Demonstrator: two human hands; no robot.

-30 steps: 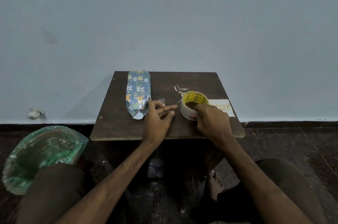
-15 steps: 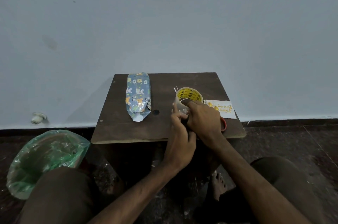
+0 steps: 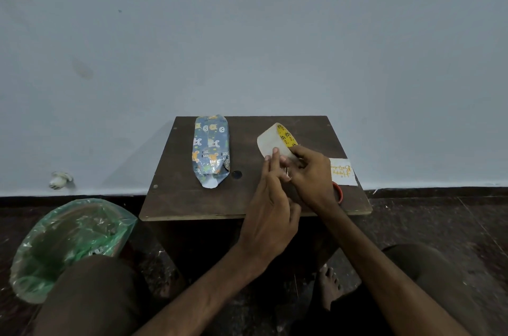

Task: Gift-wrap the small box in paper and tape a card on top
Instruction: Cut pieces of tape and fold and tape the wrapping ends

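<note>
- Brown wooden bench (image 3: 192, 203) stands against a pale wall and carries all the task items.
- Box (image 3: 210, 150), wrapped in blue animal-print paper, lies lengthwise on the bench's left half. Its near end is folded to a point.
- Tape roll (image 3: 270, 143) is held tilted over the right half, well apart from the box. Its yellow printed core faces right.
- Right hand (image 3: 310, 173) grips the roll's near edge with its fingers curled round it.
- Left hand (image 3: 270, 206) reaches up from below. Its fingers (image 3: 275, 153) lie nearly straight, with the tips touching the roll's outer face.
- Card (image 3: 342, 175), white with yellow lettering, lies flat at the right edge, just beyond the right hand.
- Red ring (image 3: 339, 192) shows partly behind the right wrist.
- Bin (image 3: 68, 242), lined with a green bag, stands on the floor to the left of the bench.
</note>
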